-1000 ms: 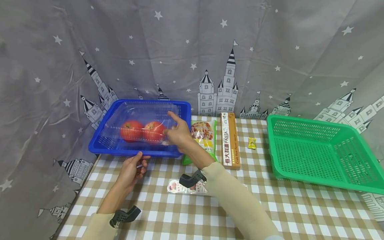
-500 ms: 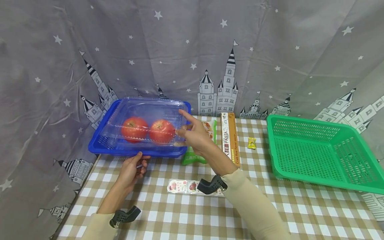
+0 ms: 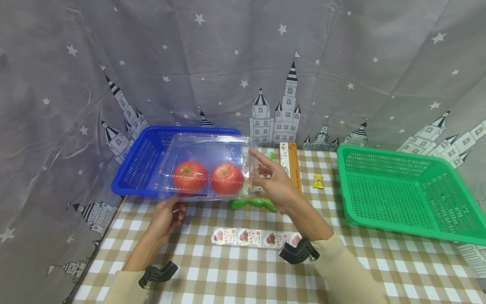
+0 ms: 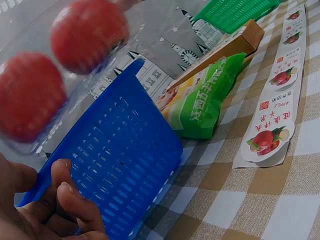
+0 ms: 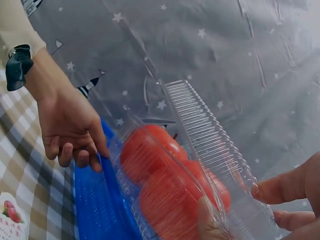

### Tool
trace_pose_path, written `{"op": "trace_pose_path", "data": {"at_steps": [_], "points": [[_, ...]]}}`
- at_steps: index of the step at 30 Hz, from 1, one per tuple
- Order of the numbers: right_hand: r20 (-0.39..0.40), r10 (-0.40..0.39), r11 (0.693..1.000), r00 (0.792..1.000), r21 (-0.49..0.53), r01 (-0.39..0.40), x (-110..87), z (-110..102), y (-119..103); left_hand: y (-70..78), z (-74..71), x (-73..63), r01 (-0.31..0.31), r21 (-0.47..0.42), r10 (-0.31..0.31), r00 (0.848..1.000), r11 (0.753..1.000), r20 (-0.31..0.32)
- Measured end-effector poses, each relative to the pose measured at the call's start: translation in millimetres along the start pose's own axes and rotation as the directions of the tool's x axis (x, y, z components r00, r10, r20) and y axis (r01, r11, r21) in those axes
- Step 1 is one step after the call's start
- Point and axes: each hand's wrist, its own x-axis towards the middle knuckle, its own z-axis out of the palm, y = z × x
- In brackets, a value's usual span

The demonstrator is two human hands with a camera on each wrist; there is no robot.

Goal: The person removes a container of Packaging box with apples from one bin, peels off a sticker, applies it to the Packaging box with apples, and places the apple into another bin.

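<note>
My right hand (image 3: 275, 183) grips the right end of a clear plastic clamshell box (image 3: 206, 147), thumb at the near side and fingers along the end. Inside it sit two red apples (image 3: 228, 178). The box is raised and overlaps the right part of the blue basket (image 3: 137, 171) in the head view. At the basket's front rim, my left hand (image 3: 164, 219) pinches the edge, its thumb over the rim and other fingers curled against the outer wall, as the left wrist view shows. In the right wrist view the box's ribbed side (image 5: 205, 130) faces up.
Right of the blue basket lie a green food bag (image 3: 252, 204), partly hidden, and a pasta box (image 3: 293, 162). Beyond them are a small yellow packet (image 3: 318, 181) and a green basket (image 3: 391, 198). A strip of apple labels (image 3: 248, 237) lies in front on the checked tablecloth.
My right hand has lifted the clamshell box with the apples up from the blue basket and moved it right and toward me. The left hand has stayed at the basket rim.
</note>
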Motion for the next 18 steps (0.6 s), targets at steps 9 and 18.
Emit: {"op": "trace_pose_path", "data": {"at_steps": [9, 18], "points": [[-0.011, -0.009, 0.999, 1.0, -0.031, 0.009, -23.8, -19.7, 1.7, 2.4, -1.1, -1.4, 0.017, -0.03, -0.017, 1.0, 0.999, -0.011], [0.022, -0.046, 0.997, 0.999, -0.057, 0.047, -56.3, -42.1, 10.8, 3.4, 2.3, -1.5, 0.024, -0.036, -0.025, 0.999, 0.999, -0.032]]}}
